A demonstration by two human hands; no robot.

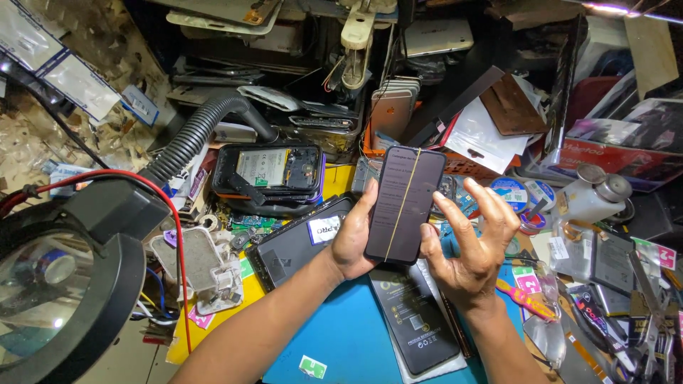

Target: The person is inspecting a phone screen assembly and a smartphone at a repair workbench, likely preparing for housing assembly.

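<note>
the left hand (353, 242) is gripping a dark smartphone (404, 204) at centre frame, thumb along its left edge, a yellow rubber band (403, 203) running lengthwise down the screen. the right hand (471, 245) is hovering open just right of it, fingers spread, holding nothing. a steady grip by the edges seems wise, since the band could slip sideways. below is lying a black phone box (418, 321) on the blue mat (348, 334); a magnifier lamp (64, 284) is sitting lower left.
</note>
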